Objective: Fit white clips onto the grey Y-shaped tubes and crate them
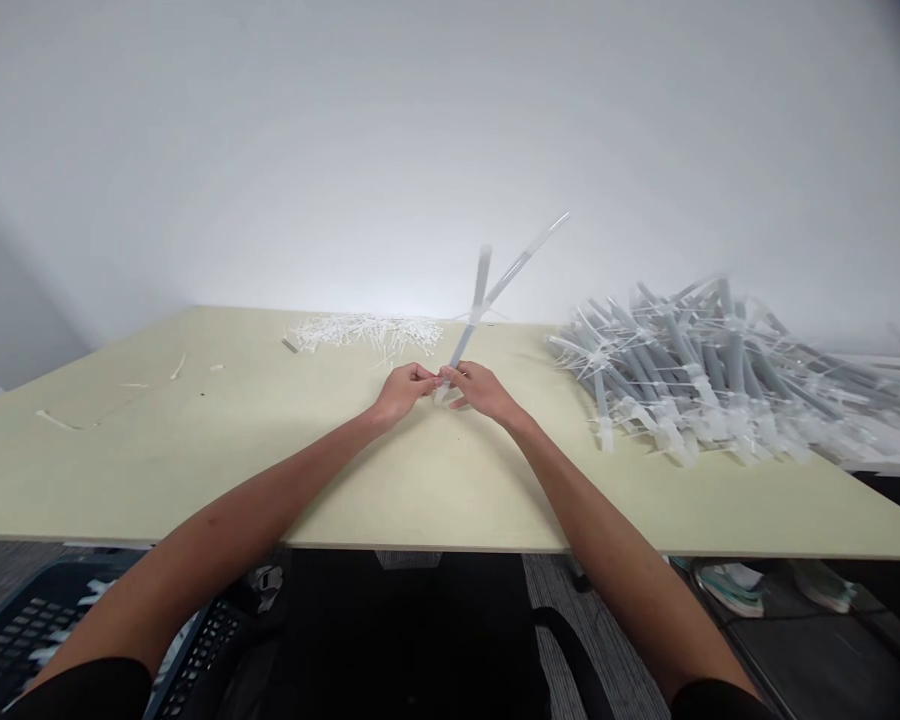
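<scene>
My left hand [403, 389] and my right hand [483, 389] meet over the middle of the pale table [195, 450], fingers pinched together. Between them they hold the lower ends of two long grey tubes [487, 290] that rise and spread apart toward the wall. The tubes are blurred by motion. A thin white cable tie seems to sit where the fingers meet, but it is too small to be sure.
A big heap of grey tubes bound with white cable ties [712, 375] covers the table's right side. A pile of loose white cable ties [364, 330] lies at the far edge. Stray ties [64, 422] lie at left. A dark crate [37, 640] stands on the floor below left.
</scene>
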The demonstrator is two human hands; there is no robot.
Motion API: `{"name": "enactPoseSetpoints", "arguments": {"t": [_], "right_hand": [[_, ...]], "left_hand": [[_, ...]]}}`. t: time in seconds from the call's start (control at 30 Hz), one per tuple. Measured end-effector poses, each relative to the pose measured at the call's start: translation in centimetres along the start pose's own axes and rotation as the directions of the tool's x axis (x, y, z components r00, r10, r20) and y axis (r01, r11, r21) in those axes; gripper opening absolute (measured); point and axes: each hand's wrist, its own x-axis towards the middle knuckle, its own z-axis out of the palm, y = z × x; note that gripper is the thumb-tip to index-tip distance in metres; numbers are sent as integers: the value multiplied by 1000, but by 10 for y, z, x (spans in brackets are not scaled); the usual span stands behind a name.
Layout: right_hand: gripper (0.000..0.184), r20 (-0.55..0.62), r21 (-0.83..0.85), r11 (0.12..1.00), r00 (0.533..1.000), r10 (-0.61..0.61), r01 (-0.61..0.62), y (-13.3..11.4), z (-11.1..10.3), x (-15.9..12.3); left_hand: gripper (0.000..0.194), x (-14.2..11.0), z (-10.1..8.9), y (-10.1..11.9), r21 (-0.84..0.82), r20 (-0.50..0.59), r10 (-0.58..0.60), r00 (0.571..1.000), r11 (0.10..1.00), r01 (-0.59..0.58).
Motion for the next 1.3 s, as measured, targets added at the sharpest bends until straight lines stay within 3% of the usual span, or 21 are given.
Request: {"name": "enactPoseSetpoints", "arguments": {"t": [0.13, 0.27, 0.43, 0.63, 0.8, 1.0, 1.3], "right_hand": [[37, 44, 157, 987, 999, 6, -13, 3, 3, 3], [41, 14, 193, 980, 999, 34, -36, 7, 6, 7], [45, 22, 248, 965, 996, 84, -87, 6, 11, 6], [40, 103, 308, 945, 992, 78, -106, 1, 11, 2], [36, 129, 276, 958, 991, 47, -81, 4, 10, 2], [28, 94, 233, 968, 993, 67, -87, 4, 10, 3], [27, 56, 200, 977, 997, 61, -71, 8, 12, 4]], "left_hand": [[32, 4, -2, -2, -84, 21, -47, 999, 995, 48], [33, 6, -4, -2, -120, 63, -76, 995, 989, 83], [32, 8, -11, 4, -64, 179, -79, 981, 994, 92], [29, 10, -16, 5, 4, 177, -70, 982, 997, 71], [30, 9, -19, 5, 4, 182, -82, 980, 997, 83], [30, 9, -31, 1, -228, 391, -50, 919, 962, 149], [28, 12, -36, -5, -233, 404, -78, 911, 955, 184]]}}
